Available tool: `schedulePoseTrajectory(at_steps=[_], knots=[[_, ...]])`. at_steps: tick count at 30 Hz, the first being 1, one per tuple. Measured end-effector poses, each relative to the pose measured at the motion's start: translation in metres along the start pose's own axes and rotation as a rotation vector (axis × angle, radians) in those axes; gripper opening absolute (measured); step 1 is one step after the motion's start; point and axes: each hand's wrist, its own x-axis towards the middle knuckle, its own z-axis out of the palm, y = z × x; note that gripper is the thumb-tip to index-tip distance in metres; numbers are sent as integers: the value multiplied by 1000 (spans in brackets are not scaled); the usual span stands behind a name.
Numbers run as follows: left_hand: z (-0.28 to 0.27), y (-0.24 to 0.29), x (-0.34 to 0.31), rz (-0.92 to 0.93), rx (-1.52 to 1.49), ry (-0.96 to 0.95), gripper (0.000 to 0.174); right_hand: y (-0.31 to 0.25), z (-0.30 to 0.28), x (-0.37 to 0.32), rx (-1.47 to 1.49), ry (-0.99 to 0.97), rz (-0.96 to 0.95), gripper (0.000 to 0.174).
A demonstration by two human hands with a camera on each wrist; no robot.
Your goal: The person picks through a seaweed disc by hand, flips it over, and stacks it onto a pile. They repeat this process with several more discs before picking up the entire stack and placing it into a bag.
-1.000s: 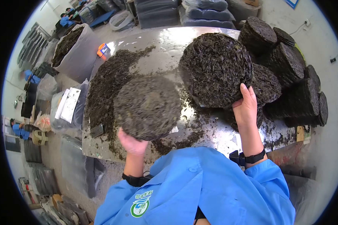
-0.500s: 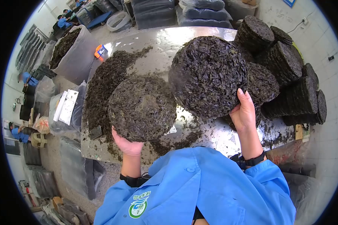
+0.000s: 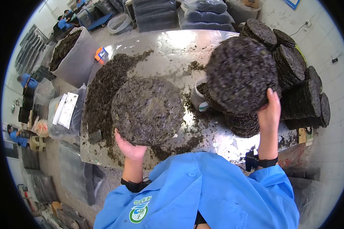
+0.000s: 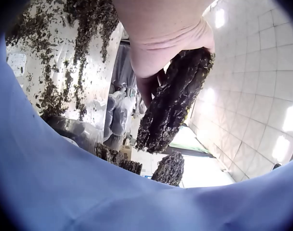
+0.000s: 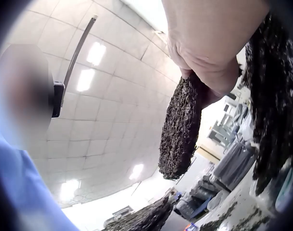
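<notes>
My left hand (image 3: 130,148) grips the lower edge of a round dried seaweed cake (image 3: 147,110), its flat face turned up in the head view. The left wrist view shows that cake (image 4: 173,103) edge-on, with fingers (image 4: 147,89) curled round it. My right hand (image 3: 270,112) holds a second, darker seaweed cake (image 3: 242,74) by its lower right edge, thumb on the near face. In the right wrist view, this cake (image 5: 180,127) hangs below the hand (image 5: 209,53). It overlaps a stack of seaweed cakes (image 3: 242,125) in the head view.
Tall stacks of seaweed cakes (image 3: 300,97) line the metal table's (image 3: 168,49) right side. Loose seaweed (image 3: 103,91) is heaped at the left. A clear tub (image 3: 198,100) stands mid-table, an orange object (image 3: 100,54) near the far left corner. Beyond is a large sack (image 3: 78,57).
My right hand has carried its seaweed cake to the right, uncovering the clear tub. The left cake was blurred by motion at first; it is now nearly still, slightly farther right than half a second ago.
</notes>
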Motion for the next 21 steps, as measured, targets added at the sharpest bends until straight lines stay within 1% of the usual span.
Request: schedulePoseTrajectory(at_steps=[1,3,4,5,6,8,9,10,11,12,13,14,15,16,17,18,20,21], knots=[[0,-1,0,3,-1,7,57,-9,-7,6,-74,43,-51,26],[1,-2,0,-49,-24,-89,59,-24,-22,21,-265,128,-163,33],[-2,-1,-1,-36,-18,-75,59,-28,-29,27,-382,170,-226,37],[-5,-2,0,-41,-32,-57,59,-27,-42,35,-633,163,-431,43],[-6,-4,2,-46,-50,-44,60,-29,-38,37,-874,215,-539,44],[-3,-8,2,-17,-10,-16,60,-31,-31,25,-1497,353,-890,46],[-2,-10,1,-16,10,-12,59,-27,-15,11,-1330,175,-927,51],[-1,-12,2,-20,34,-9,58,-20,9,-6,-1120,-1,-772,55],[1,-15,2,-22,47,-2,59,-10,23,-19,-1138,-192,-687,59],[1,-15,2,-31,53,-3,59,1,46,-38,-1173,-364,-670,62],[0,-17,2,-48,35,-46,61,10,63,-52,-1240,-569,-708,63],[0,-19,4,-65,14,-93,62,16,83,-66,-1346,-772,-652,64],[4,-20,3,-78,11,-103,62,35,87,-73,-1226,-919,-686,68],[11,-21,0,-67,32,-90,64,45,93,-83,-1193,-1000,-732,71],[14,-25,-1,-64,51,-81,66,58,97,-87,-1121,-1056,-658,74],[10,-26,-2,-65,49,-118,68,63,100,-90,-1117,-1125,-612,79],[2,-29,-4,-40,80,-106,67,70,101,-94,-1202,-1229,-641,87],[1,-30,-5,-68,78,-121,67,71,103,-96,-1250,-1235,-637,89]])
